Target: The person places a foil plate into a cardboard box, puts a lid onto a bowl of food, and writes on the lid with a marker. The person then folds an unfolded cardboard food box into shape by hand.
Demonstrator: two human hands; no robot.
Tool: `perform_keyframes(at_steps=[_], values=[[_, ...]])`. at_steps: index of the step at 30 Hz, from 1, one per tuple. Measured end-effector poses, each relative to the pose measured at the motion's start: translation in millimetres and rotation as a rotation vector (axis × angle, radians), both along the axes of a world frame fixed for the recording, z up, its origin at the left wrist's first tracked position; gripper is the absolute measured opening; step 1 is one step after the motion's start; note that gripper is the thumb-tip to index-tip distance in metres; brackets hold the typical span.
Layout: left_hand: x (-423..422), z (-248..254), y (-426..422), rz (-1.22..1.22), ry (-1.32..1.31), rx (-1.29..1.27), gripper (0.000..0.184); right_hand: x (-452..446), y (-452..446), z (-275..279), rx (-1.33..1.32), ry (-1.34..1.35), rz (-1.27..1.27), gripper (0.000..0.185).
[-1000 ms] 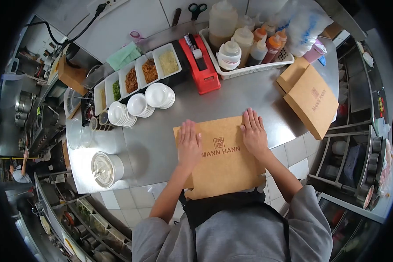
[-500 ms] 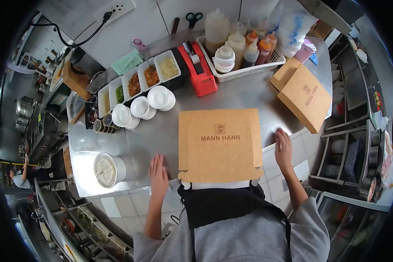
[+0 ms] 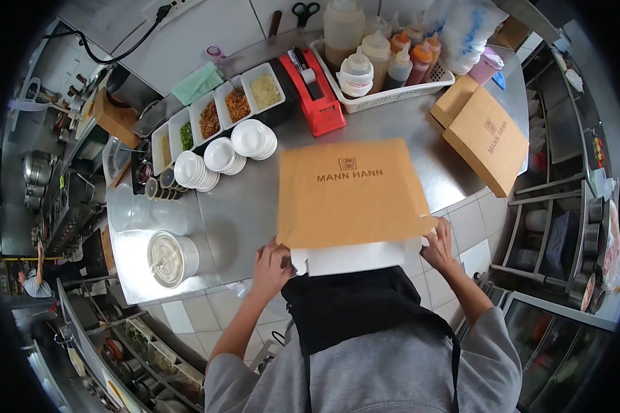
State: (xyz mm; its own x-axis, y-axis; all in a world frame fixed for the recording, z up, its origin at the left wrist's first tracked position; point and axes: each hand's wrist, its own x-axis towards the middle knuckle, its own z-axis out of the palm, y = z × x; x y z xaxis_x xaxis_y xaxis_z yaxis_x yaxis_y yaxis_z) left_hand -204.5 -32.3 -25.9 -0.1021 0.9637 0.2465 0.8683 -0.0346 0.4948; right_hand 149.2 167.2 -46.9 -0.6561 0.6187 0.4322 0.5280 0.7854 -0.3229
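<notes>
- At nine o'clock, beyond the counter, a co-worker (image 3: 36, 283) stands in the kitchen aisle, too small to make out well.
- At ten o'clock on your steel counter (image 3: 241, 206) sits a round lidded tub (image 3: 174, 259).
- Toward eleven, stacked white dishes (image 3: 218, 155) stand in front of a row of filled trays (image 3: 238, 104).
- Your left hand (image 3: 273, 267) has its fingers curled at the box's near left corner; you can't really tell whether they pinch it.
- At twelve, a red dispenser (image 3: 315, 96) stands beyond the cardboard box (image 3: 351, 199), which lies before you at the counter's near edge, its white inside showing under the lid.
- Just past twelve, a white basket (image 3: 399, 98) holds squeeze bottles (image 3: 375, 62).
- Your right hand (image 3: 441, 246) has thumb and fingers together on the near right corner.
- At two, a second box (image 3: 489, 141) rests on the counter; at three, a metal rack (image 3: 541, 242) stands over the tiled floor (image 3: 470, 224).
</notes>
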Motion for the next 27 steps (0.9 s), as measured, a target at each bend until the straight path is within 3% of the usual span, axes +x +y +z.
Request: perform_keyframes(at_steps=[4,8,10,14,15,20,23,27], values=[[-8.8,13.7,31.3,-0.062,0.111,-0.011,0.048,-5.7,15.9,20.5,0.117,-0.127,0.174,0.041],[-29.8,-5.8,43.8,-0.204,0.206,-0.059,0.039,3.0,5.7,37.9,0.02,0.04,0.24,0.037],[-30.6,9.0,49.3,-0.183,0.106,-0.032,0.035,10.9,-5.4,69.6,-0.07,0.173,0.296,0.037],[-30.3,36.5,44.6,-0.319,-0.14,-0.103,0.032,37.6,-16.2,88.7,-0.222,0.139,0.363,0.045],[-32.9,34.0,45.2,-0.318,-0.211,-0.134,0.032,36.4,-13.2,92.1,-0.297,0.113,0.293,0.057],[-45.3,19.5,51.1,-0.311,-0.552,-0.169,0.032,-10.6,39.5,71.7,-0.311,-0.009,0.267,0.068],[-40.9,52.8,57.3,-0.248,-0.704,-0.25,0.033,-50.2,69.3,70.3,-0.436,0.198,0.323,0.053],[-50.9,47.0,45.8,-0.381,-0.603,-0.373,0.035,-48.9,84.9,58.6,-0.526,0.067,0.577,0.027]])
